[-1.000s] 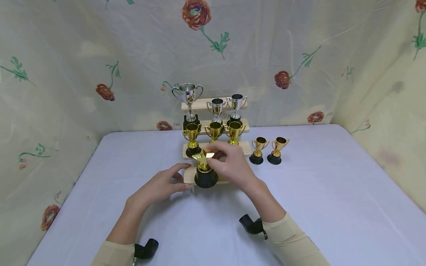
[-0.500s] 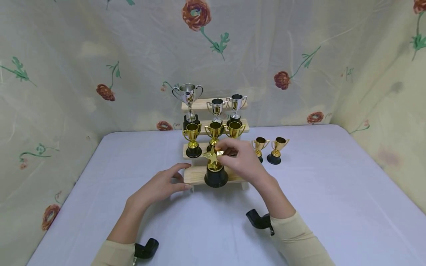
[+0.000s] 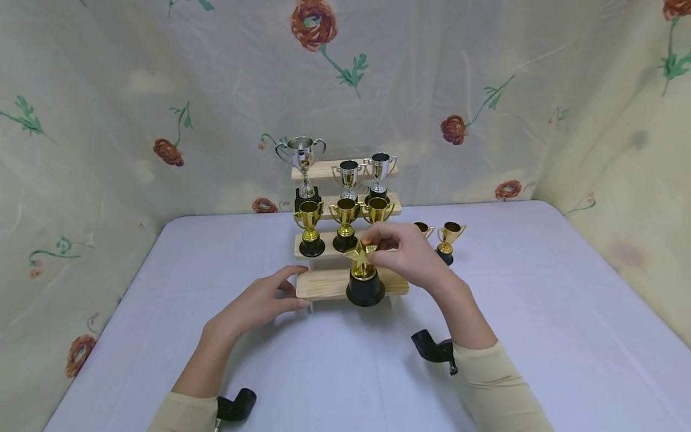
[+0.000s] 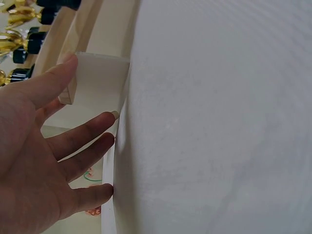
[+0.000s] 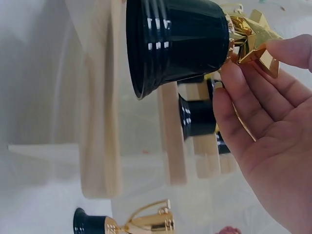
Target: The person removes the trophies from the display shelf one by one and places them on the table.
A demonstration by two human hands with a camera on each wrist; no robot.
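My right hand (image 3: 407, 255) pinches the gold star of a star trophy (image 3: 364, 287) between thumb and fingers. The trophy is upright, and in the right wrist view its black base (image 5: 178, 41) hangs a little above the lowest board (image 5: 100, 122) of a wooden tiered stand. My left hand (image 3: 264, 302) grips the left end of that lowest board (image 3: 324, 284); in the left wrist view the thumb (image 4: 58, 80) lies on the board's front edge and the other fingers spread behind it. Gold cup trophies (image 3: 309, 223) stand on the tier behind, the right one partly hidden by my right hand.
Higher up the stand are a large silver cup (image 3: 302, 159) and two smaller silver cups (image 3: 349, 175). Two small gold cups stand on the white table to the right; one (image 3: 449, 237) shows well, the other is mostly behind my right hand. A flowered curtain (image 3: 237, 108) hangs behind.
My right hand has carried the star trophy rightward along the front of the lowest board, from its left part to right of its middle. The left hand keeps its grip in the same place.
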